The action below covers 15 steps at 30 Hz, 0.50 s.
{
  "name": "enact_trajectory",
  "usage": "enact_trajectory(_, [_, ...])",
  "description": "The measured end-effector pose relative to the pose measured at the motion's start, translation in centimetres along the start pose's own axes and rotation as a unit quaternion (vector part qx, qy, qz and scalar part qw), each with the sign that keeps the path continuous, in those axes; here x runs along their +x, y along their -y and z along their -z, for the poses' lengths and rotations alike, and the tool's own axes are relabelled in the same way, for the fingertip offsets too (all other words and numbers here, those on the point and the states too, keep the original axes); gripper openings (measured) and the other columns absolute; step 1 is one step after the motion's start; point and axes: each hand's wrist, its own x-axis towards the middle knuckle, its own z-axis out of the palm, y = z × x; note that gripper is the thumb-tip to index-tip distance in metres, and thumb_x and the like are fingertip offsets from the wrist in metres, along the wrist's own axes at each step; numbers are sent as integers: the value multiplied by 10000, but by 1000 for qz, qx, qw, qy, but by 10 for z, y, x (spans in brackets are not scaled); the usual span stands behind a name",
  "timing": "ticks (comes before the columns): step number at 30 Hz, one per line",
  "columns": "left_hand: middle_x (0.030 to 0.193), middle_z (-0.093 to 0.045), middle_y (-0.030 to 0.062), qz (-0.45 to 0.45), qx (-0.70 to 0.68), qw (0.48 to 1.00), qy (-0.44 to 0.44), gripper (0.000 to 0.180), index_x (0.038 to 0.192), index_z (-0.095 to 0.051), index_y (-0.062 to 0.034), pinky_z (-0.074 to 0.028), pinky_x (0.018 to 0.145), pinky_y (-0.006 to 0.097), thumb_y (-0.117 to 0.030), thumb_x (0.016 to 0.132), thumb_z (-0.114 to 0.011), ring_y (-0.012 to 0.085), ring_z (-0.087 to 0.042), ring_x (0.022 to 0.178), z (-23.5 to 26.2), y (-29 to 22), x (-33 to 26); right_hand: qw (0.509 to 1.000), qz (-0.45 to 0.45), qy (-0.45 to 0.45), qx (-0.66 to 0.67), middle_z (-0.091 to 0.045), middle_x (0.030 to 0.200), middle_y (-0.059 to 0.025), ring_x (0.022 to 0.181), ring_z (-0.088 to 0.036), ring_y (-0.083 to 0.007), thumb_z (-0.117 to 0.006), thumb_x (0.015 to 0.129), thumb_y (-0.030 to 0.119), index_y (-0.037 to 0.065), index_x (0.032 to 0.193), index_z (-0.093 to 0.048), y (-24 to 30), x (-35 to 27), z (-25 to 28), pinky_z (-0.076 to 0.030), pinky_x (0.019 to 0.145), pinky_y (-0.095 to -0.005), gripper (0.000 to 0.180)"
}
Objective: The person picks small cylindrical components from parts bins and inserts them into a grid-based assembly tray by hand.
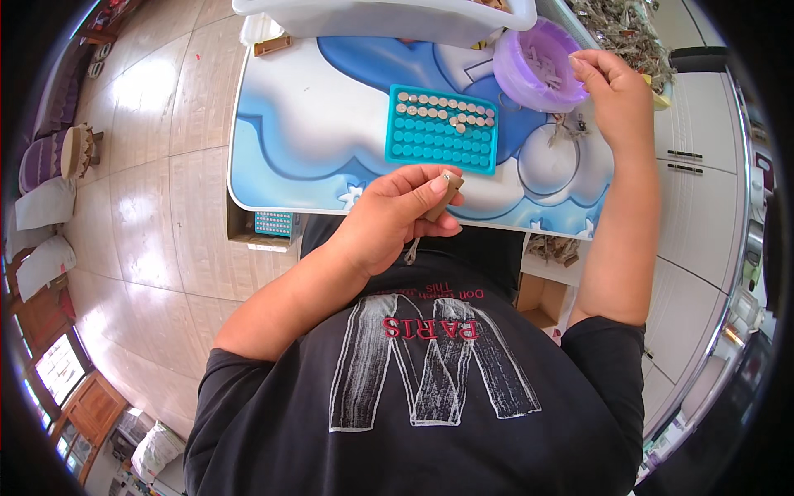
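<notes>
My left hand [393,211] is in front of the table edge, closed around a small flat brown piece [445,200] that looks like card or leather. A tiny shiny bit shows at its top, by my thumb. Over the right rim of a purple basin [506,73], my right hand [616,99] is raised with thumb and fingers pinched together; whatever they hold cannot be made out. Small whitish strips [542,66] lie in the basin. Between my hands sits a teal tray [438,154] of round wells, its far rows filled with silvery discs [430,112] and one disc lying off the rows.
A large white bin [389,29] stands at the table's far edge. Tangled stringy pieces [620,33] fill a container at the far right, and a small tangle [569,126] lies near the basin. Under the table are a cardboard box [542,299] and another teal tray [273,223].
</notes>
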Motion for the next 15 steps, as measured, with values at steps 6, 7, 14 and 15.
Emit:
enact_trajectory(6, [989, -587, 76, -8, -18, 1000, -2, 314, 1195, -517, -24, -527, 797, 307, -224, 955, -491, 129, -602, 761, -4, -3, -1, 998, 55, -14, -8, -577, 822, -15, 769, -523, -89, -580, 878, 131, 34, 1012, -666, 10, -23, 3, -420, 719, -220, 187])
enact_trajectory(7, [989, -587, 76, -9, -20, 1000, -4, 314, 1195, -517, -24, -527, 797, 307, -224, 955, -491, 129, -602, 761, -3, -3, -1, 999, 22, -3, 40, -582, 824, -40, 780, -534, -99, -570, 875, 122, 35, 1014, -662, 17, -33, 3, -424, 727, -227, 188])
enact_trajectory(14, [1023, -584, 85, -29, -75, 997, -4, 291, 1170, -512, -9, -521, 837, 331, -207, 960, -473, 162, -611, 835, 2, 3, 3, 983, -12, 107, 146, -553, 784, -39, 737, -517, -111, -537, 876, 53, 21, 1059, -647, 13, -113, -26, -427, 705, -235, 216])
enact_trajectory(15, [1029, -584, 88, -23, -86, 996, -8, 288, 1163, -511, -7, -522, 840, 335, -208, 960, -472, 164, -610, 847, 2, 3, 4, 979, -19, 127, 158, -559, 797, -41, 737, -519, -110, -538, 872, 41, 21, 1071, -641, 12, -120, -30, -430, 700, -235, 225])
